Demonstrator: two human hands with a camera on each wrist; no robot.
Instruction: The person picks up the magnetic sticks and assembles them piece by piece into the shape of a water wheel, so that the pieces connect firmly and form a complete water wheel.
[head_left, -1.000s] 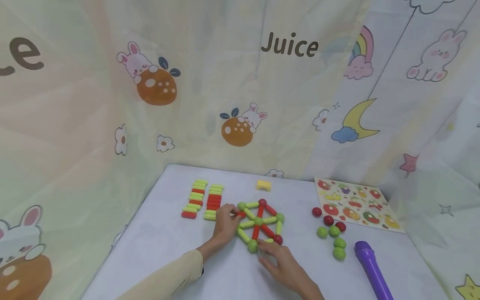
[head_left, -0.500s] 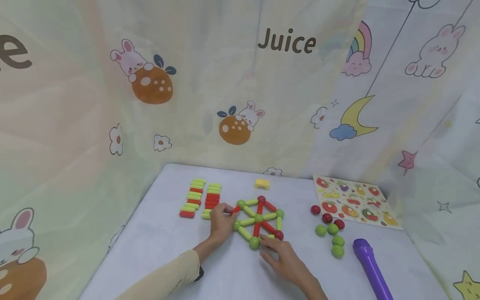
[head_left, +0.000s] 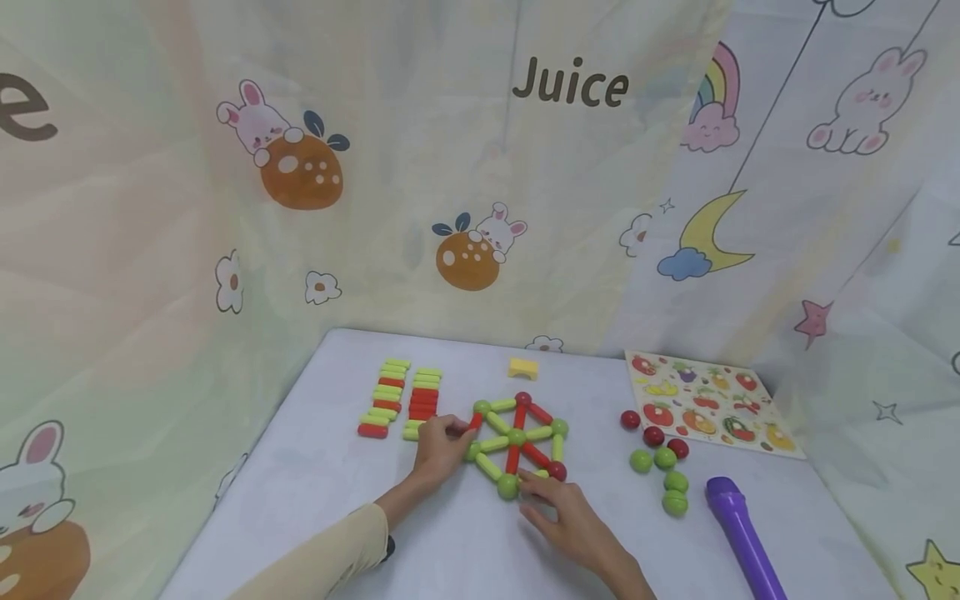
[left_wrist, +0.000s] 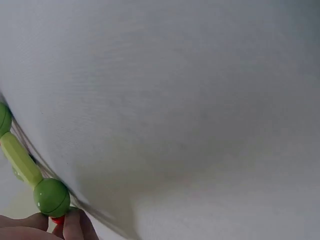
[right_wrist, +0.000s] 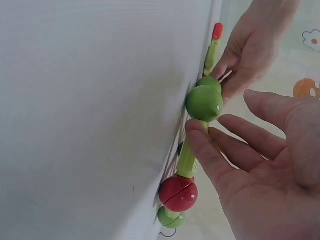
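A flat wheel of red and green rods joined by red and green balls lies mid-table, a green ball (head_left: 517,437) at its hub. My left hand (head_left: 437,452) pinches a red rod (head_left: 476,420) at the wheel's left side, between two green rim balls. In the left wrist view, its fingertips sit right at a green ball (left_wrist: 52,197). My right hand (head_left: 567,514) is at the near edge, fingers loosely extended. The right wrist view shows its fingertips (right_wrist: 196,128) against a light-green rod (right_wrist: 188,159), between a green ball (right_wrist: 204,103) and a red ball (right_wrist: 178,193).
Two columns of red and green rods (head_left: 387,395) lie at the left. A yellow arch block (head_left: 522,368) sits behind the wheel. To the right are loose red balls (head_left: 653,436), green balls (head_left: 676,502), a fruit picture board (head_left: 712,404) and a purple microphone (head_left: 744,533).
The red rod in my left hand has turned from lying nearly sideways to lining up between the two left rim balls. My right hand stays at the near edge.
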